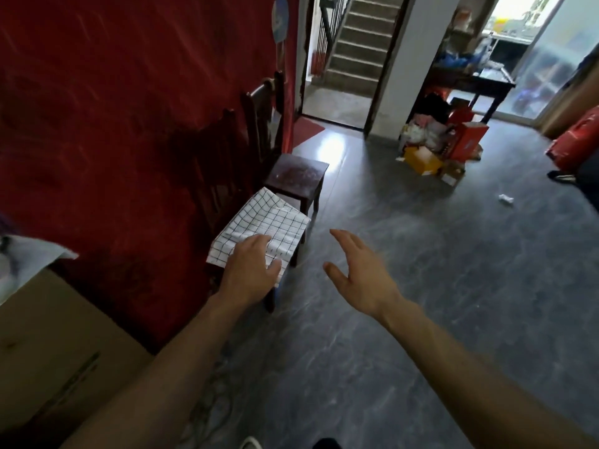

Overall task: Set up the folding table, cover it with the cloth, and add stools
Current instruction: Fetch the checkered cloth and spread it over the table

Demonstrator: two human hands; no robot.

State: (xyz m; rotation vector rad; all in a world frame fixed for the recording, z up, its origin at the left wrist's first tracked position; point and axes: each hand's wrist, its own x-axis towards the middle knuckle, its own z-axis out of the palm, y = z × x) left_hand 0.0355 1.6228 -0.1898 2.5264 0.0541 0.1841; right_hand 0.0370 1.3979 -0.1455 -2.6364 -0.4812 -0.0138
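Both forearms reach out from the bottom edge, above my shoes (251, 443). My left hand (251, 267) lies palm down on the folded checked cloth (269, 218), fingers loosely spread across its near end and thumb at its edge, pinching nothing. The cloth is draped over the seat of a dark wooden chair (215, 176). My right hand (359, 273) hangs in the air to the right of that chair, fingers wide apart, holding nothing. Just beyond the chair stands a second dark wooden seat (296, 175), bare on top. A red wall (113, 108) runs behind the chair. A cardboard box (48, 345) sits on the chair's near left. Far beyond the chair rises a staircase (359, 43).
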